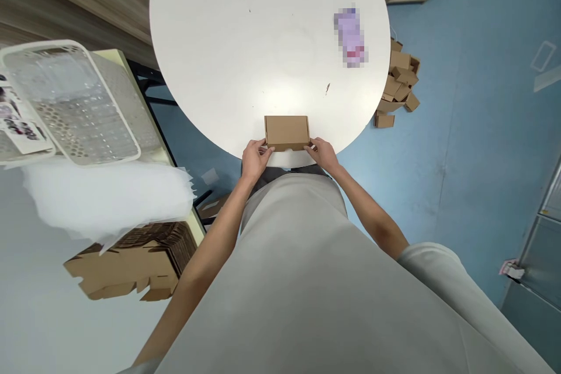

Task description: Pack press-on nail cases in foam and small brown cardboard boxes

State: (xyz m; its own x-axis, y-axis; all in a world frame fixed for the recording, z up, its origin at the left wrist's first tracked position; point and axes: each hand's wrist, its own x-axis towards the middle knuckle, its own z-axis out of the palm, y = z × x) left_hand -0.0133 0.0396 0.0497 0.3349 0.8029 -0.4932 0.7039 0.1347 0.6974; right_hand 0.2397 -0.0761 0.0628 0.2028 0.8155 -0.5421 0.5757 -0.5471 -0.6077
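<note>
Left fingers [258,144] and right fingers [318,143] pinch closed on the near corners of a box [287,129], lengthwise between them, neither nearer.

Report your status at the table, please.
Left hand and right hand holding cardboard box by near corners. Box looks closed, near edge of table. Blurred purple item lies well apart.

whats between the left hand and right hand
In the head view, a cardboard box lies between the left hand and the right hand, which both touch its near corners.
</note>
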